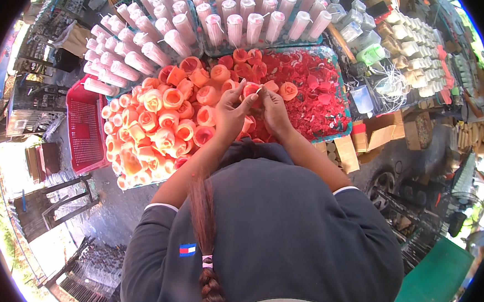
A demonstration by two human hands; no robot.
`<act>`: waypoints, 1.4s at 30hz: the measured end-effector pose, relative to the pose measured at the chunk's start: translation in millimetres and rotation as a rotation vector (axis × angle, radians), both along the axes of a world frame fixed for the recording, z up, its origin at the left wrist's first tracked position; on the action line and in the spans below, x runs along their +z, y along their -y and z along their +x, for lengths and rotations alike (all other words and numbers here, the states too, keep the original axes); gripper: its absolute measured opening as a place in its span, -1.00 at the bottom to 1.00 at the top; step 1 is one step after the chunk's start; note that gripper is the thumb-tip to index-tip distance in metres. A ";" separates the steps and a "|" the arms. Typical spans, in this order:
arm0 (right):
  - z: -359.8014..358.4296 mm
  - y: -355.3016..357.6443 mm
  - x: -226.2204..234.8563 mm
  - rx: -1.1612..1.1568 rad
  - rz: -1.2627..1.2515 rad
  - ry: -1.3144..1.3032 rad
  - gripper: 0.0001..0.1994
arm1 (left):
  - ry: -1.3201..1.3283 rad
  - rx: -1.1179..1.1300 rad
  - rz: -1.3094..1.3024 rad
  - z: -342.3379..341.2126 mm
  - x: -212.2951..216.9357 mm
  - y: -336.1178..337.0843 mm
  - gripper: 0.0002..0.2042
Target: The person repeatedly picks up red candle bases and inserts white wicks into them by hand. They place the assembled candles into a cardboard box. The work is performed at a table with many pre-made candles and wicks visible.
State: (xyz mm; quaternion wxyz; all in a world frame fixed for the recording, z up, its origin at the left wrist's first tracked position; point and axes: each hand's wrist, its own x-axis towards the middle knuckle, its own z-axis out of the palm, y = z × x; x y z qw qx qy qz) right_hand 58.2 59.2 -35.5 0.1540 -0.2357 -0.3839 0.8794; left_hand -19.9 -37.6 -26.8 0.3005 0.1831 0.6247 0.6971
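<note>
Between both hands, above the middle of the tray, is a small red-orange cup-shaped flower piece point(251, 89), which looks like wax. My left hand point(230, 112) closes around its left side, thumb on the near side. The fingertips of my right hand point(276, 113) pinch its right rim. An orange rose-shaped piece point(288, 91) lies just right of my right hand. Piled to the left of my hands are many orange and coral rose-shaped cups point(153, 101). Red petals and scraps point(310, 80) cover the tray's right part.
Rows of pale pink candles with white wicks point(234, 27) stand behind the tray. A red plastic crate point(83, 130) is at the left. To the right are a bundle of white string point(390, 81), rows of small cream blocks point(418, 46) and open cardboard boxes point(377, 137).
</note>
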 end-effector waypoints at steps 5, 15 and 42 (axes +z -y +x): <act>-2.6 -1.6 -19.6 -0.127 -0.124 -0.035 -0.63 | -0.671 -0.062 -0.067 1.8 2.5 3.3 -0.57; -5.6 2.4 0.6 -0.025 -0.204 -0.103 -0.65 | -0.454 0.019 -0.138 -17.6 22.9 -7.8 -0.76; -26.4 2.3 33.8 -0.305 0.081 -0.062 -0.68 | -0.025 0.080 0.205 -19.4 28.1 -20.1 -0.76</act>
